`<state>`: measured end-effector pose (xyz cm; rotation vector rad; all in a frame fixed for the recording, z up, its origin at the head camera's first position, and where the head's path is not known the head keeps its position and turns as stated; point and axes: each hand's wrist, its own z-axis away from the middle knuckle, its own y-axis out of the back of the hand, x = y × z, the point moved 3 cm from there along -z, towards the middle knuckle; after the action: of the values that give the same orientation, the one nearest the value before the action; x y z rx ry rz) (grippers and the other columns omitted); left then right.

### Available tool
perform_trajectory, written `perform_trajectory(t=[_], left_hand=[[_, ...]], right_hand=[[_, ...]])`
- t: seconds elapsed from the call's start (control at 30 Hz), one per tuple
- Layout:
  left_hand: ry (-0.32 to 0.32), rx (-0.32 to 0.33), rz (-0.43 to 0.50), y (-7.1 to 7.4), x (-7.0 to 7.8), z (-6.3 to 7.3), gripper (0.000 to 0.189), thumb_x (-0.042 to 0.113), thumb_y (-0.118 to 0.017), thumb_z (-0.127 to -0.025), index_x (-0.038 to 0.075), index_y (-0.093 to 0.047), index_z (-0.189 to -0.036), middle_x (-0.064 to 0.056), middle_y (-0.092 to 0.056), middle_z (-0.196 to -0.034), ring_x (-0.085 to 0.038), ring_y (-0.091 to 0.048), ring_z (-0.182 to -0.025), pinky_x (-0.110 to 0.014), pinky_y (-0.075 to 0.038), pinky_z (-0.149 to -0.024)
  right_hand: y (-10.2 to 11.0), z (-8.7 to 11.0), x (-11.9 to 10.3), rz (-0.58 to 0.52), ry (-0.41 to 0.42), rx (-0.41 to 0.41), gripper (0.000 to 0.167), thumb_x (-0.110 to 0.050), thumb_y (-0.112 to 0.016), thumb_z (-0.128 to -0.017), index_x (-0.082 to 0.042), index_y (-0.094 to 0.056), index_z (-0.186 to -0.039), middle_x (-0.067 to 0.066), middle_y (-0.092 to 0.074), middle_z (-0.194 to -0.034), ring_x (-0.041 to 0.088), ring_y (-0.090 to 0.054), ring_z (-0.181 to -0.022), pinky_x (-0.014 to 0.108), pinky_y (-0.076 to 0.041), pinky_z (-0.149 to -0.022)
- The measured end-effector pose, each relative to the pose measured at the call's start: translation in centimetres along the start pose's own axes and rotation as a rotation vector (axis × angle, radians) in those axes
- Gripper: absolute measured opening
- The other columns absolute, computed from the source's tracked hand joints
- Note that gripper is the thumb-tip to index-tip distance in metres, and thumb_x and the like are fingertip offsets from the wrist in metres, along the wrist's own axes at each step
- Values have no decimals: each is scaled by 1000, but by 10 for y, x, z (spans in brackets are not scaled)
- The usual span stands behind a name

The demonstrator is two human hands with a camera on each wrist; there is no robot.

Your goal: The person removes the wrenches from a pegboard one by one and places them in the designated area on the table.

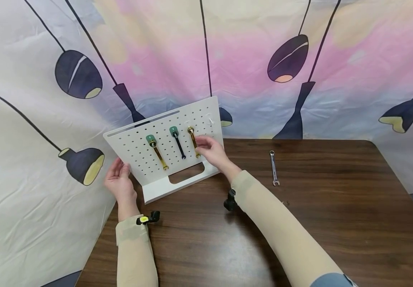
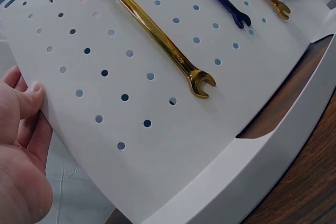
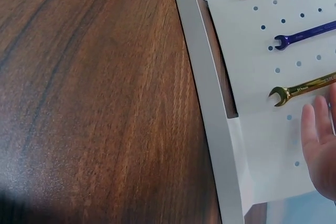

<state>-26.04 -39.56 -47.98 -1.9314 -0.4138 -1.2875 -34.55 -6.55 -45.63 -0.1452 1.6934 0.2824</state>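
Note:
A white pegboard stand (image 1: 138,167) carries three combination wrenches. My left hand (image 1: 120,181) grips its left edge, with the thumb on the front face and fingers behind, as the left wrist view shows. A gold wrench (image 2: 157,30) and a dark blue-purple wrench (image 1: 179,145) hang with green pieces at their upper ends. Farther right hangs another gold wrench (image 3: 302,86). My right hand (image 1: 213,153) pinches this one along its lower shaft with thumb and fingertips, its other fingers extended. In the right wrist view, the fingertips are partly cut off.
A silver combination wrench (image 1: 274,168) lies on the dark wooden table (image 1: 317,223) right of the stand. A clear hook (image 1: 210,119) shows at the board's upper right. Close behind the table hangs a printed cloth (image 1: 249,107).

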Motion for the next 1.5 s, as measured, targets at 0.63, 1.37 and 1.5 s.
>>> perform_trajectory(t=[0.63, 1.37, 1.5], left_hand=[[-9, -5, 2, -2, 3, 3, 28, -8, -77, -94, 2, -80, -120, -7, -79, -109, -18, -72, -104, -26, -57, -92], [55, 6, 10, 3, 4, 2, 31, -7, -80, -92, 2, -79, -122, -5, -79, -108, -17, -73, -101, -23, -58, -90], [60, 9, 1, 3, 5, 3, 31, -6, -80, -92, 3, -79, -122, -5, -79, -109, -16, -73, -101, -23, -58, -90]], right_hand=[[-5, 3, -1, 17, -10, 1, 42, -4, -71, -101, -7, -65, -143, 11, -69, -132, 27, -64, -123, 39, -51, -107], [-13, 25, 18, -180, -108, -42, 33, -7, -72, -102, 2, -66, -133, 10, -66, -117, 16, -65, -101, 35, -61, -88], [-14, 27, 17, -217, -112, -43, 30, -5, -71, -102, 3, -66, -131, 6, -66, -113, 14, -64, -98, 34, -62, -85]])
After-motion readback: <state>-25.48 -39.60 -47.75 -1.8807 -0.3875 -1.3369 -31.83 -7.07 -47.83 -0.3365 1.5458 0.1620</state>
